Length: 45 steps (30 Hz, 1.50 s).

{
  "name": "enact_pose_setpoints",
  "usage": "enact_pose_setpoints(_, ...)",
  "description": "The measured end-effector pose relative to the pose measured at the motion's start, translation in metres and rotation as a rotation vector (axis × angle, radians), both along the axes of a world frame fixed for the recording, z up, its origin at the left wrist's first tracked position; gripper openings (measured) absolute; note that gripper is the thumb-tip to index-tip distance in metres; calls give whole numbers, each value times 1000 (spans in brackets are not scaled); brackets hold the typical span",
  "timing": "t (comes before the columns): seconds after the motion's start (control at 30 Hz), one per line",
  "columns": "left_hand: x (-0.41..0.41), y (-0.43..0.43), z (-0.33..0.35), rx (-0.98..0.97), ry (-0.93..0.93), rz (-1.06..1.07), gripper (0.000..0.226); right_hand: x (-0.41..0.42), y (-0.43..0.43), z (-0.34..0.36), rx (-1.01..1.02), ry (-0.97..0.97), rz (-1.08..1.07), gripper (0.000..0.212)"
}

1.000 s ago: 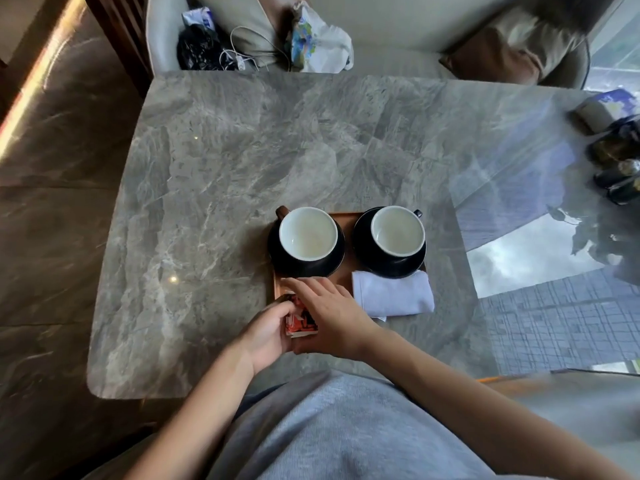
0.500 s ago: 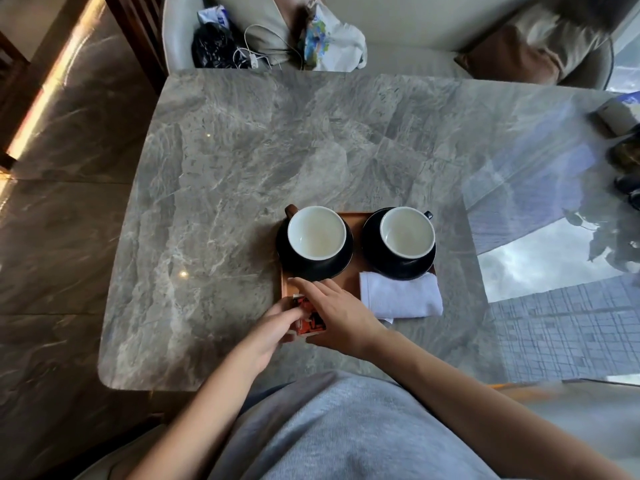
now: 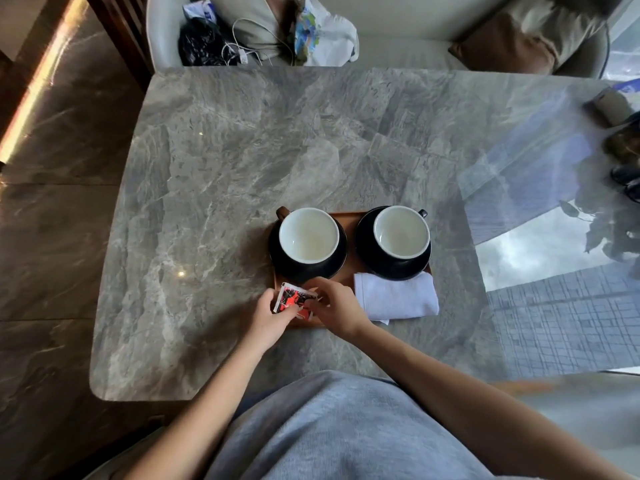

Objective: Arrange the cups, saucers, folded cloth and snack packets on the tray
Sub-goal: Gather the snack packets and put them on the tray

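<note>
Both hands on the snack packets at the tray's near-left corner

Left hand (image 3: pixel 268 315) and right hand (image 3: pixel 334 306) pinch red packets (image 3: pixel 292 299) (count unclear) over the tray (image 3: pixel 348 271); two cups (image 3: pixel 309 235) on saucers (image 3: pixel 393 268) behind, white cloth (image 3: pixel 398 299) right.

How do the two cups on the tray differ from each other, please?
The left cup has a brown handle at its upper left; the right cup has a dark handle at its upper right. The left cup sits nearer the snack packets, the right cup nearer the folded cloth. Both are empty, white inside, on dark saucers.
</note>
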<state>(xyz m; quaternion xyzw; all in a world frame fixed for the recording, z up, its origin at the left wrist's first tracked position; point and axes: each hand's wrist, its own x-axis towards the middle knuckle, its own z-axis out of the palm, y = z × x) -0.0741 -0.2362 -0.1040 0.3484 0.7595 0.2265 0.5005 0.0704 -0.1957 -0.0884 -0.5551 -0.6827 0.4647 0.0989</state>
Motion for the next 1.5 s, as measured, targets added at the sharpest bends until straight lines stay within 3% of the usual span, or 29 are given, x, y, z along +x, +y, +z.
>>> enact_pose_setpoints(0.07, -5, 2, -5, -16, 465, -249, 27, 0, 3, -2, 28, -23, 28, 28)
enact_pose_setpoints(0.1, -6, 3, -6, -5, 588, -314, 33, 0, 3, -4, 37, -32, 51, 28)
enact_pose_setpoints(0.2, -5, -1, -6, 159, 671, -359, 46, 1, 5, -9, 37, -74, 119, 31)
enact_pose_setpoints(0.33, -9, -4, -10, 423, 610, -580, 49, 2, 6, -13, -12, -96, 145, 35)
enact_pose_setpoints(0.43, -14, 0, -12, 417, 514, -717, 47, 2, 8, -15, -21, -89, 162, 33)
enact_pose_setpoints(0.6, -18, 7, -12, 375, 574, -872, 55, 5, 11, -19, -22, -65, 142, 32)
enact_pose_setpoints(0.73, -17, 7, -11, 354, 566, -844, 50, 12, 13, -13, -157, -6, -31, 28)
enact_pose_setpoints(0.83, -15, 8, -10, 356, 557, -838, 48, 22, 13, -3, -416, 210, -301, 25)
enact_pose_setpoints(0.93, -15, 7, -9, 346, 568, -855, 48, 30, 8, 6, -662, 377, -463, 37)
enact_pose_setpoints(1.13, -16, 7, -8, 336, 575, -887, 51, 30, -7, 9, -806, 404, -411, 38)
enact_pose_setpoints(1.5, -13, 1, -10, 305, 584, -897, 62, 26, -9, 14, -844, 398, -362, 38)
